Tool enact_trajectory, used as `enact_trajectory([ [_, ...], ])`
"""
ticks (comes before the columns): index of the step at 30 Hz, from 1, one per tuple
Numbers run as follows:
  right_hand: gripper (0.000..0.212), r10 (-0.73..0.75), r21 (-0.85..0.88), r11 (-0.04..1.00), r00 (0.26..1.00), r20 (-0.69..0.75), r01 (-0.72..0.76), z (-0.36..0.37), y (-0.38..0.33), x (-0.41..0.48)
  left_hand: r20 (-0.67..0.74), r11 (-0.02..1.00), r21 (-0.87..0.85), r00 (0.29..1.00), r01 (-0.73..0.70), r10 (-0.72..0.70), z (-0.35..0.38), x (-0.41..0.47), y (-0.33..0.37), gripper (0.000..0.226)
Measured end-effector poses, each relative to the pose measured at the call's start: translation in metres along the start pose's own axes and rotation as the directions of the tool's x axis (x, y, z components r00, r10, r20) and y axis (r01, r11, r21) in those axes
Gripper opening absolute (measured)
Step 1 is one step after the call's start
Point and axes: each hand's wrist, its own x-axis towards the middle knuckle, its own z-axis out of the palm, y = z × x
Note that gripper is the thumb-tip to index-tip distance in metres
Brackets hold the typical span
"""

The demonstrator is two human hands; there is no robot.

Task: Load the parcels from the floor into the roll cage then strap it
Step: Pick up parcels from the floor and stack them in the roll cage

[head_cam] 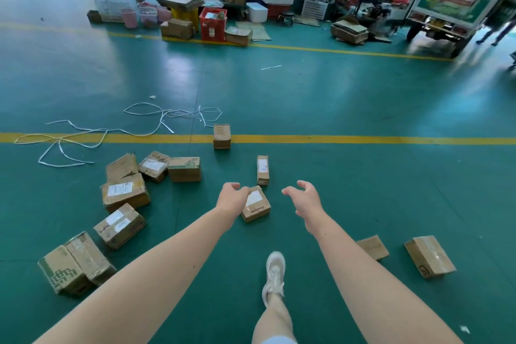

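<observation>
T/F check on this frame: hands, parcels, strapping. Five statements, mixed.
1. A small labelled parcel lies on the floor between the left hand and the right hand. True.
2. The right hand grips a parcel. False: it holds nothing and its fingers are loosely spread.
3. One taped parcel sits on the near yellow floor line. True.
4. The white strapping is wound round a parcel. False: it lies loose on the floor, tangled, partly across the yellow line.
5. The red crate stands among the parcels at the left. False: it is far off, in the clutter by the wall.
</observation>
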Motion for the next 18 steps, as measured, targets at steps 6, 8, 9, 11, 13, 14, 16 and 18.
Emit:
enact_trajectory([
  [6,0.065,0.000,-0.057,0.998,0.997,0.076,0.004,0.012,-0.049,0.139,-0.071,0.998,-0.041,0.997,0.039,-0.042,0.020,0.116,0.053,0.051],
  [8,0.066,0.004,-0.076,0.997,0.995,0.102,0.004,0.012,-0.064,0.195,-0.096,0.996,-0.056,0.993,0.067,-0.072,0.034,0.162,0.072,0.050],
  [9,0.067,0.009,-0.091,0.996,0.993,0.117,0.001,0.011,-0.070,0.220,-0.113,0.993,-0.070,0.989,0.092,-0.100,0.040,0.182,0.079,0.050],
  [11,0.070,0.042,-0.119,0.993,0.988,0.148,-0.024,0.010,-0.082,0.273,-0.147,0.986,-0.091,0.978,0.139,-0.151,0.053,0.222,0.097,0.049],
  [13,0.073,0.079,-0.170,0.984,0.982,0.173,-0.049,0.008,-0.089,0.317,-0.165,0.975,-0.100,0.963,0.198,-0.212,0.066,0.255,0.111,0.049],
  [14,0.074,0.094,-0.194,0.979,0.977,0.189,-0.057,0.008,-0.093,0.339,-0.168,0.972,-0.098,0.959,0.212,-0.226,0.071,0.273,0.117,0.048],
  [16,0.074,0.130,-0.234,0.969,0.969,0.209,-0.079,0.012,-0.096,0.383,-0.176,0.970,-0.074,0.954,0.233,-0.242,0.079,0.309,0.122,0.048],
  [18,0.074,0.163,-0.260,0.960,0.962,0.217,-0.105,0.018,-0.092,0.418,-0.168,0.964,-0.050,0.949,0.262,-0.267,0.085,0.339,0.121,0.049],
])
